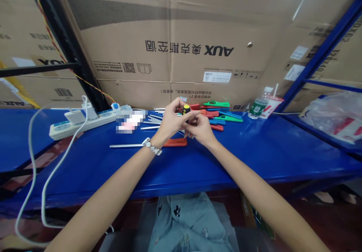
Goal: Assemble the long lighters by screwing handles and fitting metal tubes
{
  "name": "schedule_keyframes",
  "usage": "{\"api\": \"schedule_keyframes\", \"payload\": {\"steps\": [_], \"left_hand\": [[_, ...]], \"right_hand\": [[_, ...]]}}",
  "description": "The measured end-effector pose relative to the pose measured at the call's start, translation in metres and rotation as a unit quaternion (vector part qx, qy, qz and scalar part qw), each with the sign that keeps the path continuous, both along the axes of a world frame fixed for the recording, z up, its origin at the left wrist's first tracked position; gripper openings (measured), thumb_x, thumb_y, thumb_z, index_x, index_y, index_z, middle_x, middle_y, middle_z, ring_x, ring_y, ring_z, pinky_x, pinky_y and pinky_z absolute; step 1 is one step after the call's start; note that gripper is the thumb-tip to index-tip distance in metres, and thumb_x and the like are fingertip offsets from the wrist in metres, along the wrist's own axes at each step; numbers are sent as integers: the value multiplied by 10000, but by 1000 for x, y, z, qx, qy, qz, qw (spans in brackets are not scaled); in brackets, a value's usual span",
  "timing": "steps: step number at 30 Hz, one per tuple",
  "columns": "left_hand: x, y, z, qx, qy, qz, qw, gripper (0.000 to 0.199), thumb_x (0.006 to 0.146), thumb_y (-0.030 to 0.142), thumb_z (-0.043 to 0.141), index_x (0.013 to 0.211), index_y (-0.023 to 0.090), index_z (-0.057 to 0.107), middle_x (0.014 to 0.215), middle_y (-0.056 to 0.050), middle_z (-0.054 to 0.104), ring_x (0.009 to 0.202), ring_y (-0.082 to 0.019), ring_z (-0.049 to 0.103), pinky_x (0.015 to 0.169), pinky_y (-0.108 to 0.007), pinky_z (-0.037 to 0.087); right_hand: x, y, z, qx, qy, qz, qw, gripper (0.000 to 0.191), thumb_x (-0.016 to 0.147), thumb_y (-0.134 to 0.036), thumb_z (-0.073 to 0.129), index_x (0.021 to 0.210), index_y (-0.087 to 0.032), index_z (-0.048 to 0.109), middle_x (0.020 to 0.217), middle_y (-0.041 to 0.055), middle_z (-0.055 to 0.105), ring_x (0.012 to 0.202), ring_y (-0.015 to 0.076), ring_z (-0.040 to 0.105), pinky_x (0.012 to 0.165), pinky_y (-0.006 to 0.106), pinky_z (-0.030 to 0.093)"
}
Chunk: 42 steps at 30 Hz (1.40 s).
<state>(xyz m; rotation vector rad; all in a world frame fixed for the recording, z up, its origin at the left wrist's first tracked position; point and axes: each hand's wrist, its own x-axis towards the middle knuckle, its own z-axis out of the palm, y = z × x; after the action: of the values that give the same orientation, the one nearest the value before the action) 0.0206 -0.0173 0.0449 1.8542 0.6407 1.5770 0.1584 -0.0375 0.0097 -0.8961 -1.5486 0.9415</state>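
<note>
Both my hands meet over the middle of the blue table. My left hand (173, 118), with a metal watch at the wrist, is closed round a yellow and black screwdriver handle (186, 109). My right hand (201, 129) is closed just below and beside it, its fingertips pinched on something too small and hidden to name. Under the wrists lies an orange-handled tool (175, 142) with a long metal rod pointing left. Behind my hands is a pile of similar tools with red, blue and green handles (232, 119), several metal rods reaching left.
A white power strip (93, 123) with plugs and cables lies at the left. A water bottle (256, 106) and a cup with a straw (271, 106) stand back right, near a plastic bag (336, 112). Cardboard (127, 29) rises behind the blue table (243, 161).
</note>
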Motion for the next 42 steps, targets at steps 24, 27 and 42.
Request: {"api": "schedule_keyframes", "payload": {"steps": [24, 27, 42], "left_hand": [[-13, 0, 0, -21, 59, -69, 996, 290, 870, 481, 693, 955, 206, 662, 850, -46, 664, 701, -141, 600, 611, -273, 488], [-5, 8, -6, 4, 7, 9, 1000, 347, 728, 408, 841, 799, 198, 574, 771, -1, 609, 713, -129, 579, 677, -279, 498], [-2, 3, -5, 16, 30, 36, 999, 361, 707, 406, 848, 799, 193, 571, 803, -4, 614, 767, -145, 584, 749, -294, 504]], "right_hand": [[15, -1, 5, -7, -56, 103, 993, 408, 815, -585, 706, 920, -195, 645, 797, 41, 715, 601, 157, 653, 471, 262, 502], [6, 0, 0, 4, -11, 19, 1000, 444, 711, -547, 820, 930, -221, 614, 658, -6, 658, 512, 164, 612, 439, 278, 469], [2, 0, -2, 21, 0, -14, 1000, 439, 699, -543, 822, 840, -223, 556, 622, -14, 636, 476, 156, 582, 437, 281, 458]]}}
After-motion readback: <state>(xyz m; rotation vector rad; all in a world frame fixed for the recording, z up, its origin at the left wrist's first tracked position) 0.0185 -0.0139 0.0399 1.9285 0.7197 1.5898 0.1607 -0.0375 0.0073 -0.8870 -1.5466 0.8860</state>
